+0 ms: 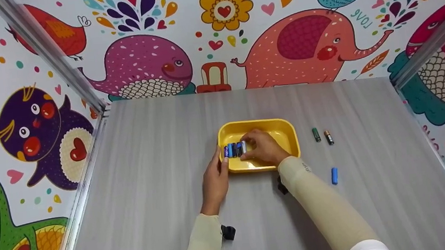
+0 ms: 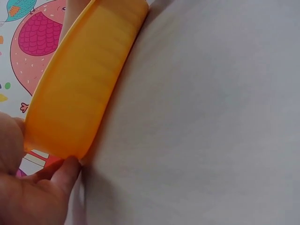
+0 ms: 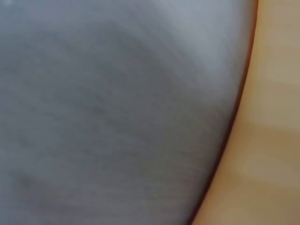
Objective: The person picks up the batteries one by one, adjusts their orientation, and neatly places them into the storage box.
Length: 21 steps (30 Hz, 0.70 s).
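In the head view a yellow tray (image 1: 285, 124) sits on the table. Several small batteries (image 1: 232, 150) stand side by side in a row at its left end. My right hand (image 1: 265, 147) reaches into the tray, with thumb and fingertips pinching the light-coloured battery (image 1: 244, 147) at the row's right end. At the tray's left end, my left hand (image 1: 215, 180) holds the wall, its thumb by the near corner. The left wrist view shows left fingers (image 2: 68, 176) against the tray's outer base. Only table and the tray's side (image 3: 272, 117) appear in the right wrist view.
Right of the tray lie a green battery (image 1: 316, 135), a black and copper battery (image 1: 328, 137) and, nearer, a blue battery (image 1: 334, 175). Printed cartoon walls (image 1: 218, 50) enclose the grey table (image 1: 148, 171), with metal rails (image 1: 82, 178) along the sides.
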### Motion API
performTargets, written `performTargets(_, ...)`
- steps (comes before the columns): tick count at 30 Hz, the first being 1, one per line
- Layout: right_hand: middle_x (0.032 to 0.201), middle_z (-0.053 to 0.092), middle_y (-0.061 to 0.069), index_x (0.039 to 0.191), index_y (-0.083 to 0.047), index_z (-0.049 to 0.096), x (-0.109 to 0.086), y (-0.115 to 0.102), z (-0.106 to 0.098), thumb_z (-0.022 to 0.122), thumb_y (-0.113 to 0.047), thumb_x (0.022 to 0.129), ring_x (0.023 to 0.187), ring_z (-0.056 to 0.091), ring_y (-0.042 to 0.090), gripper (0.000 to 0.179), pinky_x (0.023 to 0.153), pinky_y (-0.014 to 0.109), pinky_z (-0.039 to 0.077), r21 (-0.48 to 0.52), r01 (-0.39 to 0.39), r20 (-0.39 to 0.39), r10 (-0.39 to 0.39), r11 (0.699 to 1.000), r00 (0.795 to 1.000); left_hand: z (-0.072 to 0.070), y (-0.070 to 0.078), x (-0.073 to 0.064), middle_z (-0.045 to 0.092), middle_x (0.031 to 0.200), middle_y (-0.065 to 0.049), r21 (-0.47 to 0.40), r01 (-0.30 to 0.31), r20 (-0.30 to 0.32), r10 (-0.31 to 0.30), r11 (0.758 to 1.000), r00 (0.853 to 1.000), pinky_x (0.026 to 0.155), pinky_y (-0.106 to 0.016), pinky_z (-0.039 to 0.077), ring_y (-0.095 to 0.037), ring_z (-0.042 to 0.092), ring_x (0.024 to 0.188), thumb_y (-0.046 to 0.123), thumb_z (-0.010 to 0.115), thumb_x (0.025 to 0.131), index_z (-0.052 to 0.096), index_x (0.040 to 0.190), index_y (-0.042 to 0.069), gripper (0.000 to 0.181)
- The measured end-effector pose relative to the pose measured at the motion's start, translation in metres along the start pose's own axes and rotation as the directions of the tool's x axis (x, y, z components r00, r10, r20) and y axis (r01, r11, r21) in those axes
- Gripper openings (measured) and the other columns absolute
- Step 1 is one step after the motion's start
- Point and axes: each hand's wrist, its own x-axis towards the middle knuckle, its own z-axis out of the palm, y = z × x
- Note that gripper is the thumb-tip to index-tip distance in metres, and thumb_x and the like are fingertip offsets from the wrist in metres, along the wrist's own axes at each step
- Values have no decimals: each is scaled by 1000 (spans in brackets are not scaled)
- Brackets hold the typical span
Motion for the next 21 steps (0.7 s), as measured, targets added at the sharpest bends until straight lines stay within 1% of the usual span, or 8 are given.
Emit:
performTargets(6, 114, 63, 2, 123, -15, 71, 1, -1, 1, 90, -40, 76, 103, 56, 22, 56, 100, 38, 52, -28, -19, 8, 20, 999, 1000, 0, -1, 2, 35, 164, 11, -8, 11, 12, -11, 1000, 1000, 121, -39, 37, -14, 36, 151, 46, 45, 108, 28, 160, 38, 56)
performTargets(12, 113, 63, 3, 123, -13, 71, 0, -2, 0, 89, -41, 76, 101, 56, 22, 58, 98, 37, 52, -60, 1, 1, -1, 998, 1000, 0, -2, 3, 34, 165, 10, -29, -19, 12, 20, 999, 1000, 121, -38, 38, -15, 36, 150, 44, 45, 109, 29, 161, 34, 56)
performTargets(21, 114, 62, 2, 125, -15, 71, -3, -5, 0, 90, -40, 76, 102, 55, 22, 57, 98, 37, 52, -36, -30, 3, 30, 999, 1000, 0, -1, 2, 34, 165, 9, -17, -5, 16, 6, 1000, 1000, 121, -40, 37, -16, 36, 151, 45, 45, 109, 27, 161, 35, 57)
